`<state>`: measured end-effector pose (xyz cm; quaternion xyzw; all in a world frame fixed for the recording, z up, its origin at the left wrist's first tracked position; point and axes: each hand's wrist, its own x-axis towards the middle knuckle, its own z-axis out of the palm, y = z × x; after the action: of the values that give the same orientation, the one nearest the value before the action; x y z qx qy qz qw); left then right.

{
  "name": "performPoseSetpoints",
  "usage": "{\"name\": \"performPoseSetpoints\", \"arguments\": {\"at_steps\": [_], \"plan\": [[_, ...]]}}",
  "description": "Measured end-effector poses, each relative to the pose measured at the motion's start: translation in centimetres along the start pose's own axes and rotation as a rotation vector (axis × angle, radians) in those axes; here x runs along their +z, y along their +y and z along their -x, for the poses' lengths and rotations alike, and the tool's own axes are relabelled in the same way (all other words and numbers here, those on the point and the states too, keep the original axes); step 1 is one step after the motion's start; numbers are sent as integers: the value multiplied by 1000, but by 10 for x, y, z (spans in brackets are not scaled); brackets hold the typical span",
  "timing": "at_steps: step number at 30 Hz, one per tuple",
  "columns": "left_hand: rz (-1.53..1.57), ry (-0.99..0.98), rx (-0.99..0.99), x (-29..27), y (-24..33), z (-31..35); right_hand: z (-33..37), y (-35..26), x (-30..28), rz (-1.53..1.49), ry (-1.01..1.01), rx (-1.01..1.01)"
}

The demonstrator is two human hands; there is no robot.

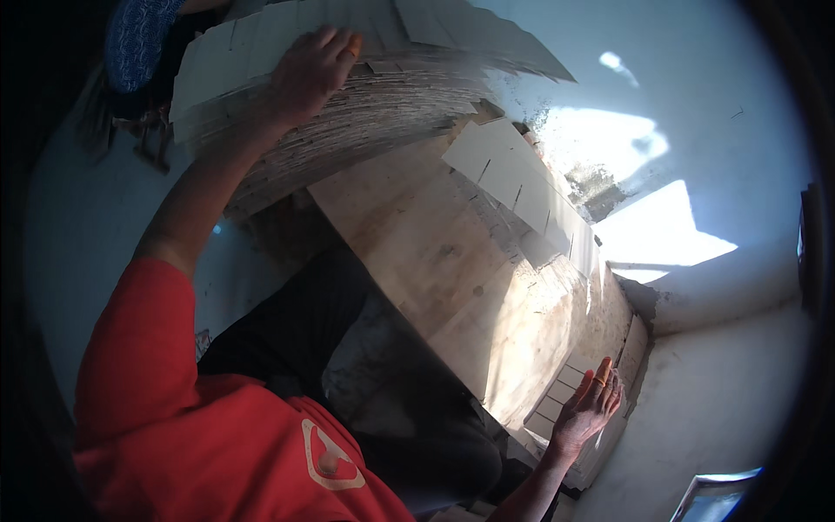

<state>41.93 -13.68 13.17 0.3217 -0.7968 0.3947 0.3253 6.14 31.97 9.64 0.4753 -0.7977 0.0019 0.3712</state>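
My left hand rests on top of a tall stack of thin pale cardboard sheets at the far left of the table. Its fingers reach over the top sheets, and one fingertip is orange. I see no sheet lifted in it. At the near right my right hand is raised with its fingers stretched out, a ring on one and orange on the tips. It is right by a pale sheet with dark slots, which it partly covers. Whether it touches that sheet, I cannot tell.
Between my hands lies a stained wooden tabletop. Long slotted card strips lie along its far edge by the wall, where sunlight falls. Part of another person in patterned blue cloth shows at the upper left.
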Motion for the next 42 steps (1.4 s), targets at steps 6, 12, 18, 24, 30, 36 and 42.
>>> {"name": "performPoseSetpoints", "arguments": {"at_steps": [6,12,18,24,30,36,42], "plan": [[-98,-253,-47,68,-40,35,93,71,50,34,-308,336],[144,-353,-95,43,-28,14,154,126,74,-57,99,295],[408,-86,107,40,82,-1,161,144,86,173,-377,782],[899,-95,319,22,244,-21,153,144,116,265,-564,883],[1021,-56,265,70,355,-53,159,181,129,166,-594,869],[791,-384,334,98,409,-90,167,221,125,-60,-439,984],[738,-289,521,120,441,-102,183,233,118,-662,-116,1235]]}}
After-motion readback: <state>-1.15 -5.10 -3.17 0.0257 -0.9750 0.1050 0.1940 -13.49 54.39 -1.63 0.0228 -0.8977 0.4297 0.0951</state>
